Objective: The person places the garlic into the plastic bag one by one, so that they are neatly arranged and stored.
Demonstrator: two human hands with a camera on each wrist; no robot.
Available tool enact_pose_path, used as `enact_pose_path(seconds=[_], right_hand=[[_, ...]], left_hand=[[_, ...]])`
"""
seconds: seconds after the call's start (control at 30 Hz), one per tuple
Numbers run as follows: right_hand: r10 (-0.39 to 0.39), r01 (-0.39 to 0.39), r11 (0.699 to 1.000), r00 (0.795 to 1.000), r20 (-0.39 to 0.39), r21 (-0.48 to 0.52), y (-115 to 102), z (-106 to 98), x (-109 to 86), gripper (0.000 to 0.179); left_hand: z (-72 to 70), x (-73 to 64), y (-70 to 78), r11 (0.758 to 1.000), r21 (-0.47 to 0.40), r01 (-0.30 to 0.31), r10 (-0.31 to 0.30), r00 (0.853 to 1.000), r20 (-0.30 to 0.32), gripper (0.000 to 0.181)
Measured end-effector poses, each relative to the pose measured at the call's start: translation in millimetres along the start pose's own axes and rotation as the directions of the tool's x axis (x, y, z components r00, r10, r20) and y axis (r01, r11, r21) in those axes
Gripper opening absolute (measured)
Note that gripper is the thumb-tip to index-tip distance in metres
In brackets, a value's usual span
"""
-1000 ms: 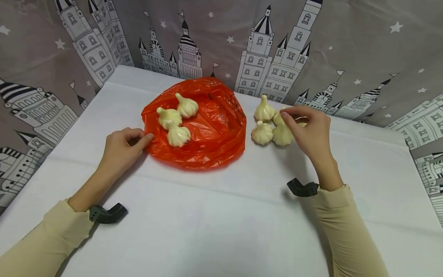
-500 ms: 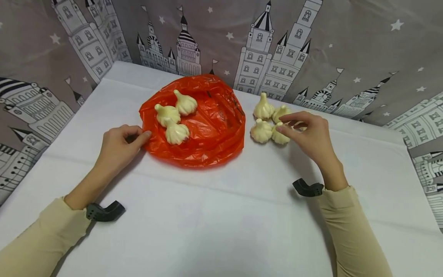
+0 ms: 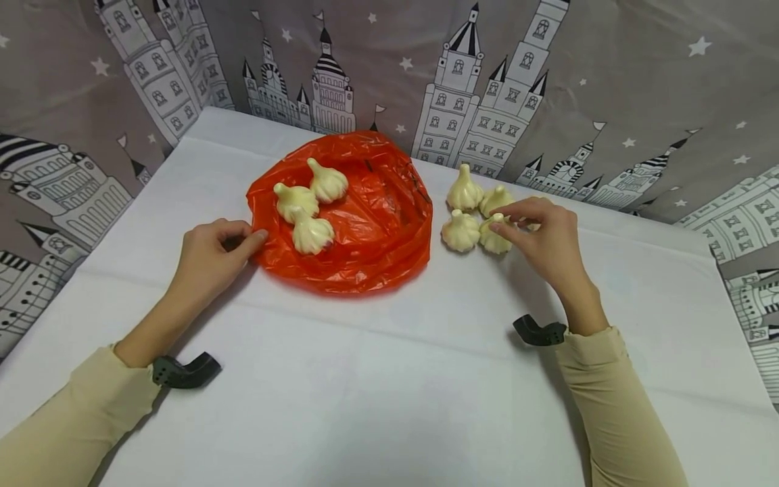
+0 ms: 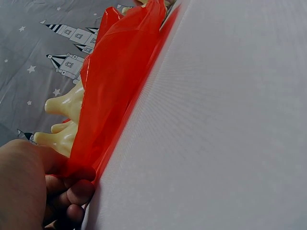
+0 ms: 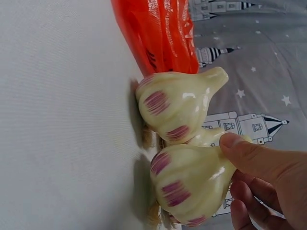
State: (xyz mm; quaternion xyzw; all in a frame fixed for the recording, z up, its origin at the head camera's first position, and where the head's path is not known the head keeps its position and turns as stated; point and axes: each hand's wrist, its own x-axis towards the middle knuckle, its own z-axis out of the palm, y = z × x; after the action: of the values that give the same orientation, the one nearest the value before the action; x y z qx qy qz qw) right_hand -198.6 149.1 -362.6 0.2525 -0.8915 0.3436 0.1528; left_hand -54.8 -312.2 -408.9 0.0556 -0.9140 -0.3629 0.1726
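Note:
My left hand [image 3: 213, 260] pinches the left edge of a red plastic bag [image 3: 377, 220], which lies spread open with its rim raised. Three garlic bulbs [image 3: 313, 235] sit in the left part of the bag. To its right stands a cluster of several pale garlic bulbs, where my right hand [image 3: 544, 233] pinches the stem of the front right garlic bulb [image 3: 494, 237]. In the right wrist view the thumb presses on this purple-streaked bulb [image 5: 189, 184], its base down at the cloth. Another garlic bulb [image 5: 180, 103] stands right beside it.
A white cloth [image 3: 365, 385] covers the table. Behind it hangs a grey curtain [image 3: 377, 61] printed with castles and stars. The other garlic bulbs [image 3: 464, 189] stand close around the pinched one; one is partly hidden behind the right hand.
My right hand has come down from above the cluster, its fingers now at the front right bulb's stem. The left hand keeps its hold on the bag's edge.

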Motion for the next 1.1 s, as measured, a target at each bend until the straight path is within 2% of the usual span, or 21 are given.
enact_pose_path(seconds=[0.23, 0.63, 1.1], right_hand=[[0.0, 0.0, 1.0, 1.0, -0.028, -0.005, -2.0, -5.7, 1.3, 0.015], [0.015, -0.012, 0.999, 0.997, -0.075, 0.044, -9.1, -18.6, 2.4, 0.015], [0.046, -0.042, 0.998, 0.996, -0.078, 0.049, -13.1, -21.5, 2.2, 0.015]], left_hand=[[-0.9, -0.9, -0.3, 1.0, -0.002, 0.002, -0.002, 1.0, 0.0, 0.023], [-0.9, 0.0, 0.6, 1.0, 0.0, -0.001, 0.001, 1.0, -0.001, 0.024], [-0.5, -0.5, 1.9, 1.0, -0.006, -0.003, 0.003, 1.0, -0.002, 0.023]])
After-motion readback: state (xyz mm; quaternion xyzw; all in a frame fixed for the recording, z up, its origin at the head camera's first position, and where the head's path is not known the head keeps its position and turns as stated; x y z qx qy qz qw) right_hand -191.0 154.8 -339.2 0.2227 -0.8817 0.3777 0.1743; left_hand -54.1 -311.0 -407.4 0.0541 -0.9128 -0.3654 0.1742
